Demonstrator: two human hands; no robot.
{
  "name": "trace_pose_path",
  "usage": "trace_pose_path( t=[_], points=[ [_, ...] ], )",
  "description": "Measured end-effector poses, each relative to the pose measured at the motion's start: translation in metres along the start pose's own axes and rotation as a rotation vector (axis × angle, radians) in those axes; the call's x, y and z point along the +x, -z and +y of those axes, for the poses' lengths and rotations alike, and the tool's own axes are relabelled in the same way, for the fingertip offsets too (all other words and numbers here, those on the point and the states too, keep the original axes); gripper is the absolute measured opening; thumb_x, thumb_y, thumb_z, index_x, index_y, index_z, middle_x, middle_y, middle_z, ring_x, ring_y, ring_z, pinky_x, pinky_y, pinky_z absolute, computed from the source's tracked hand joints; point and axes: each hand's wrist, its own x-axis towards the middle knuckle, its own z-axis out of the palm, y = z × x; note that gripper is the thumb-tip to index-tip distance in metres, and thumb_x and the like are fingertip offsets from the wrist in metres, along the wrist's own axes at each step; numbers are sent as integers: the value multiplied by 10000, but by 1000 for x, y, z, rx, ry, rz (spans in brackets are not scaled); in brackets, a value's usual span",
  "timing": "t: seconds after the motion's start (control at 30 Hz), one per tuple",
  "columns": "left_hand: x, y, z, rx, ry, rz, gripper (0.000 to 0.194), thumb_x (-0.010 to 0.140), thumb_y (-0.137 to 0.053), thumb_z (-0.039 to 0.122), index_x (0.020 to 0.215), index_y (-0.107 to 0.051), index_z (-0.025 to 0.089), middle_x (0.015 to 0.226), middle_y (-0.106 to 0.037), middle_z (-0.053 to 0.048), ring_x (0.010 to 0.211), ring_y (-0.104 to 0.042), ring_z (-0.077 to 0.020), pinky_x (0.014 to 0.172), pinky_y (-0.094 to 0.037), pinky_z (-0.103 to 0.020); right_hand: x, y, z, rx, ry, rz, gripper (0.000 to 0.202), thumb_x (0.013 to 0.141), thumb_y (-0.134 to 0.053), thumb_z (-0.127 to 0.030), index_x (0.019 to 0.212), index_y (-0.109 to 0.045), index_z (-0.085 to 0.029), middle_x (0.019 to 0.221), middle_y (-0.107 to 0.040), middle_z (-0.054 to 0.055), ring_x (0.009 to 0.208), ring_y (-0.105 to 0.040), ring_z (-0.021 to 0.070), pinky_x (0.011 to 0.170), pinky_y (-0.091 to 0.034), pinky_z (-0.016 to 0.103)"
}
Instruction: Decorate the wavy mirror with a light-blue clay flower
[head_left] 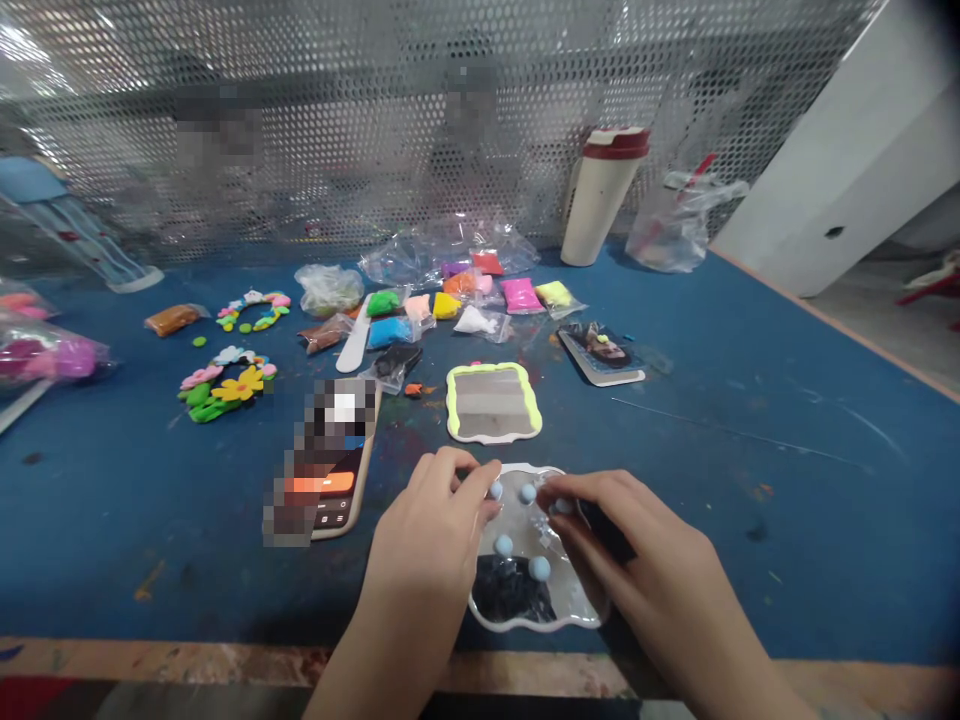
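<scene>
Two bare hands close in on a white-rimmed, wavy-edged reflective panel (517, 627) lying flat on a blue tabletop (187, 550), at the lower center of the frame. The left hand (427, 530) curls over the panel's upper-left edge, thumb and forefinger narrowly spaced beside a small pale-blue ball (496, 490); whether they pinch it or only touch it cannot be told. The placement would seem to suit both steadying the rim and nudging the ball. The right hand (645, 545) reaches in from the opposite side, fingertips drawn close together at a partly hidden ball near the upper-right edge; their grip, too, cannot be made out. Coming in from the sides leaves the middle in view, where three more pale-blue balls (539, 568) sit apart from one another on the surface, which appears to give each its own room.

Just beyond, toward the center of the frame, lies a smaller panel bordered in yellow-green (493, 400), near enough to serve as a visual reference. A lit smartphone in a beige case (349, 475) lies left of the hands, within easy sight. Small clear packets of colored material (390, 331) cluster at upper center, presumably handy to reach yet out of the hands' way.
</scene>
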Motion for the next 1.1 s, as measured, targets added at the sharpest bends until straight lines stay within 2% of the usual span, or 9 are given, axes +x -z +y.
trace_pose_path(
  t=[0.17,0.3,0.63,0.97,1.1],
  points=[
    [-1,-1,3,1,-6,16,227,904,-493,126,1028,-651,232,1006,-627,-29,874,-613,-184,649,-499,-264,-2,0,0,-8,-14,-15,179,866,-501,-159,988,-614,-224,891,-688,38,817,-657,181,656,-518,299],
    [1,-5,4,29,-21,48,175,903,-501,147,974,-651,200,978,-624,-43,864,-599,-205,705,-514,-310,-1,1,0,-17,-9,-23,175,865,-509,-150,992,-608,-217,895,-687,36,826,-651,180,670,-514,301],
    [-3,-4,2,21,-88,88,145,855,-591,129,965,-651,203,972,-648,-20,865,-614,-195,724,-537,-293,-3,0,1,3,-2,-24,195,857,-536,-129,1020,-590,-223,917,-678,30,847,-637,178,691,-516,309],
    [-3,-10,-6,-4,-144,153,180,848,-596,125,1007,-646,192,969,-652,-36,861,-616,-197,743,-555,-301,-6,-4,6,-46,29,61,206,855,-577,-197,1051,-636,-184,1064,-680,86,964,-631,235,793,-536,418],
    [-2,-10,-4,-7,-137,133,189,838,-608,113,1001,-648,200,969,-649,-27,865,-617,-205,742,-553,-321,-8,-5,9,-73,66,77,152,865,-558,-181,958,-679,-188,1061,-695,88,940,-643,250,813,-512,475]
  ],
)
